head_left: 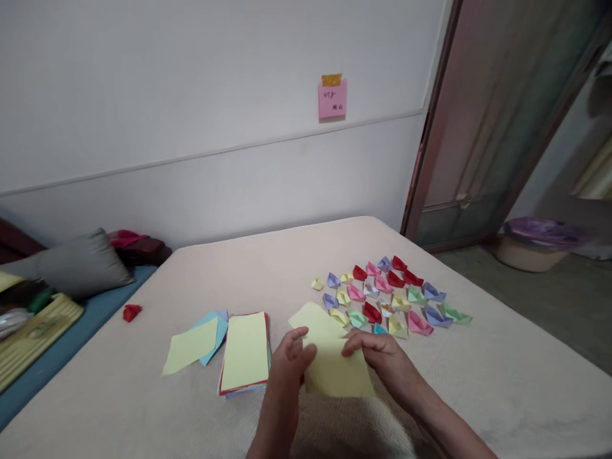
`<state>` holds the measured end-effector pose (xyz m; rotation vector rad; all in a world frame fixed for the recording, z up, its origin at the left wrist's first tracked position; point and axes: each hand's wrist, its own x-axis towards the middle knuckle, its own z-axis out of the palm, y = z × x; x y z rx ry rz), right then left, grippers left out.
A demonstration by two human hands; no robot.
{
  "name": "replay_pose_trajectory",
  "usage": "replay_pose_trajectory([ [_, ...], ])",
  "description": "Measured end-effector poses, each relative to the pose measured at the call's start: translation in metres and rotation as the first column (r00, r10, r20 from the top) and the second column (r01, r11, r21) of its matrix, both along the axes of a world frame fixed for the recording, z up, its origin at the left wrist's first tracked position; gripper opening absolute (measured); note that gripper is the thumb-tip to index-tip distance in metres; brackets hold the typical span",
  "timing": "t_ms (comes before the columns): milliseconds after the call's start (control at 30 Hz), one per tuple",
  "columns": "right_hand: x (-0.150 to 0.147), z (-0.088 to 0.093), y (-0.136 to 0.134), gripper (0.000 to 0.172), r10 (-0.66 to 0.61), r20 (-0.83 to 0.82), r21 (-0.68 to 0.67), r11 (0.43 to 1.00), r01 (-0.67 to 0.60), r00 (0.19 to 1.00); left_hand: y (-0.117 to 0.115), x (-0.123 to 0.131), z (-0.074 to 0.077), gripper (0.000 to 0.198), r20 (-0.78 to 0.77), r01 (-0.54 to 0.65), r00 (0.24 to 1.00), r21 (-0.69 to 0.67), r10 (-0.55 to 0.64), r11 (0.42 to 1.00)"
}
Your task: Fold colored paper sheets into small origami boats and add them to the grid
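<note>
A sheet of pale yellow paper [335, 373] is held up between both hands near the front of the covered surface. My left hand [292, 357] pinches its upper left edge, thumb on the near face. At the upper right edge, my right hand [375, 350] grips the same sheet with thumb and fingers. Behind the hands another pale yellow piece [315, 317] shows; whether it joins the held sheet I cannot tell. Several small folded paper boats [371, 312] in red, pink, yellow, green and purple stand in rows just beyond my right hand.
Left of my hands lies a stack of coloured paper [246, 350], yellow on top. Beside it are a loose yellow sheet [191, 346] and a blue one [221, 331]. A red folded piece [131, 312] sits far left, near a grey pillow [90, 264]. A pink note [332, 101] hangs on the wall.
</note>
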<state>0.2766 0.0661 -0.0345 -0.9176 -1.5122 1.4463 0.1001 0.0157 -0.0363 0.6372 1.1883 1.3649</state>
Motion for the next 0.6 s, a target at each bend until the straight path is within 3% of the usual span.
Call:
replay_pose_trajectory([
  [100, 0.004, 0.003, 0.001, 0.019, 0.008, 0.000, 0.012, 1.000, -0.008, 1.000, 0.006, -0.002, -0.012, 0.057, -0.088, -0.049, 0.995, 0.049, 0.053, 0.998],
  [200, 0.010, 0.005, 0.005, 0.019, -0.028, -0.033, -0.035, 0.999, 0.027, 0.999, 0.006, -0.004, -0.012, 0.052, -0.231, -0.065, 0.969, 0.107, 0.089, 0.992],
  [300, 0.013, 0.005, 0.007, 0.021, -0.012, -0.043, -0.090, 0.996, 0.009, 0.999, 0.000, -0.003, -0.003, 0.048, -0.377, 0.055, 0.926, 0.130, -0.002, 0.990],
  [367, 0.010, 0.003, 0.006, 0.023, 0.074, -0.032, -0.120, 0.990, -0.078, 0.997, -0.004, -0.001, 0.003, 0.045, -0.423, 0.158, 0.901, 0.123, -0.092, 0.980],
  [500, 0.001, -0.002, 0.000, 0.022, 0.251, 0.042, -0.163, 0.957, -0.242, 0.967, -0.005, 0.004, 0.003, 0.046, -0.424, 0.209, 0.894, 0.111, -0.144, 0.972],
  [600, -0.004, -0.002, -0.001, 0.027, 0.191, 0.031, -0.151, 0.971, -0.184, 0.981, -0.002, 0.006, 0.002, 0.053, -0.244, 0.076, 0.968, 0.084, -0.053, 0.994],
])
